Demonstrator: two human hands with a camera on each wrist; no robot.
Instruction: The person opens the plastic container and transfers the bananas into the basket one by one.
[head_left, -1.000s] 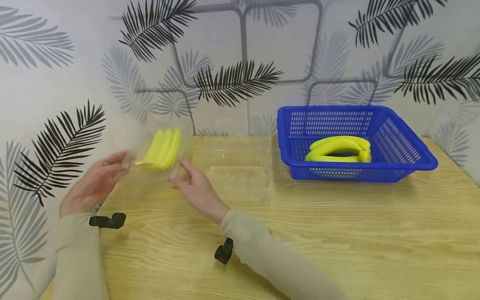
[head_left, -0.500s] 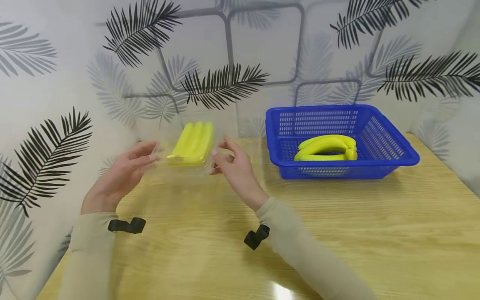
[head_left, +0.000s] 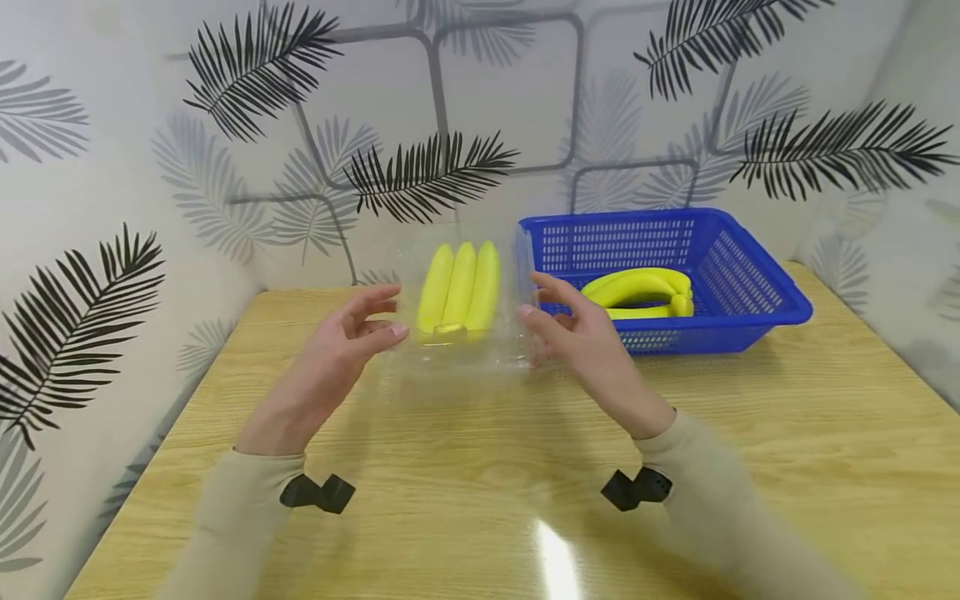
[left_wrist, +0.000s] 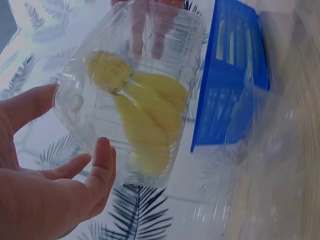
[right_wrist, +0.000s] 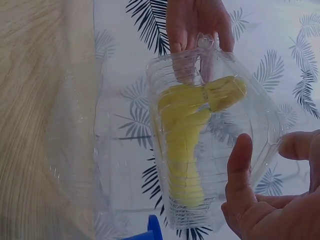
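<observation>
Two hands lift a clear plastic container (head_left: 465,357) of yellow bananas (head_left: 459,287) above a wooden counter (head_left: 450,500).
From left, the left hand (head_left: 324,367) grips the container's edge at 8 o'clock between thumb and fingers; the three-fingered bunch lies inside, tips toward 12 o'clock; the right hand (head_left: 592,358) grips the opposite edge at 4 o'clock. Just beyond, at 3 o'clock from the container, a blue basket (head_left: 738,331) on the counter holds more bananas (head_left: 637,287).

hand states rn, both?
Left hand: holding the clear container of bananas by its left side.
Right hand: holding the same clear container by its right side.
</observation>
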